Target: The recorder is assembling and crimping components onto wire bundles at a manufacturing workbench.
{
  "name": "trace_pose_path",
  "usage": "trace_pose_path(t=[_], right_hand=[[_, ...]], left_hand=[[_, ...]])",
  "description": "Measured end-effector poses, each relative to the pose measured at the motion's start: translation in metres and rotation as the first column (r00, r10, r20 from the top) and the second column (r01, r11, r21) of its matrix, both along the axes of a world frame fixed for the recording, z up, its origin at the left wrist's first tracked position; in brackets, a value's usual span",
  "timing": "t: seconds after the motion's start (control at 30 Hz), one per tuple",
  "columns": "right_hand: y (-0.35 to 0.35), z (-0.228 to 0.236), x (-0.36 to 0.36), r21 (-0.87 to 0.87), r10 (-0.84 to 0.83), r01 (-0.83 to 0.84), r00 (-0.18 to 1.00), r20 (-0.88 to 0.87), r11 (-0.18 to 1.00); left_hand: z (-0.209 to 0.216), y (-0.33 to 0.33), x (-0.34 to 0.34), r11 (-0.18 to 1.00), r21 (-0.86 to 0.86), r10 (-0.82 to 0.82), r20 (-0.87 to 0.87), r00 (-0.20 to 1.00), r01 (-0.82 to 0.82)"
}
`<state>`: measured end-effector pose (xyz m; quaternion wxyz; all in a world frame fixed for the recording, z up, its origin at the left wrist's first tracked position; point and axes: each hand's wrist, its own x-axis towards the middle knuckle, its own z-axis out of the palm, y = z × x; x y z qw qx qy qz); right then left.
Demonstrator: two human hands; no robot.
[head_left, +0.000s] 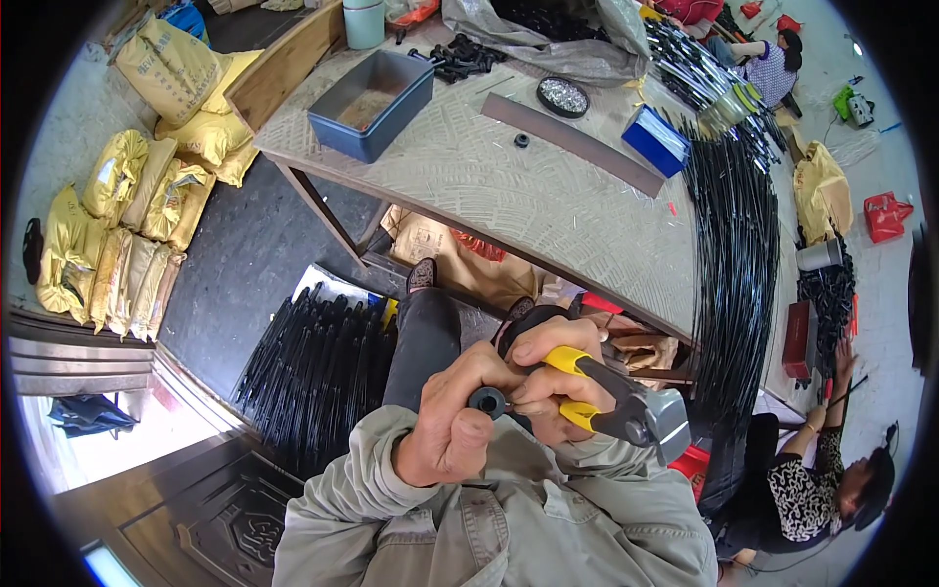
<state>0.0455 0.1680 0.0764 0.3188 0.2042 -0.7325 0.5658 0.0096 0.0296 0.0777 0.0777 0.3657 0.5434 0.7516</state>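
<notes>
Just in front of my chest, my left hand (452, 416) is closed around a small black cylindrical part (486, 401) with a hole in its end. Close beside it, my right hand (565, 367) grips cutting pliers (626, 416) by their yellow-and-black handles. The pliers' metal head points to the right, away from the black part. My right fingertips nearly meet the left fingers by the part; whether they pinch something thin there I cannot tell. A similar black ring-shaped piece (521, 141) lies on the worktable (440, 176).
The table holds a blue-grey bin (362, 142), a dish of small shiny bits (563, 96), a flat strip (572, 145) and a blue box (657, 147). Long black rods (734, 254) hang over its right end; more black rods (313, 362) stand left of my leg. A co-worker (807, 494) sits at right.
</notes>
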Motion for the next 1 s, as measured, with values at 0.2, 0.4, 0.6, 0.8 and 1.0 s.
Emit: trace_pose_path(t=[0.2, 0.4, 0.6, 0.8, 1.0], right_hand=[[0.002, 0.002, -0.002, 0.112, -0.011, 0.014, 1.0, -0.022, 0.994], [0.005, 0.003, 0.0, 0.04, 0.025, -0.027, 0.998, 0.052, 0.999], [0.007, 0.002, -0.002, 0.097, 0.005, -0.003, 1.0, -0.015, 0.995], [0.001, 0.001, -0.004, 0.132, -0.009, 0.013, 0.999, -0.031, 0.991], [-0.005, -0.002, -0.006, 0.125, -0.097, 0.105, 0.993, -0.072, 0.987]], left_hand=[[-0.003, 0.002, 0.0, 0.999, 0.011, 0.034, 0.001, 0.999, -0.034], [-0.002, 0.002, 0.001, 0.999, 0.028, 0.039, 0.019, 0.999, -0.04], [-0.002, 0.003, 0.001, 0.999, 0.001, 0.038, 0.026, 0.999, -0.038], [-0.003, 0.002, -0.002, 0.997, -0.007, 0.071, -0.006, 0.997, -0.071], [-0.004, 0.0, -0.001, 0.992, -0.027, 0.122, -0.019, 0.992, -0.122]])
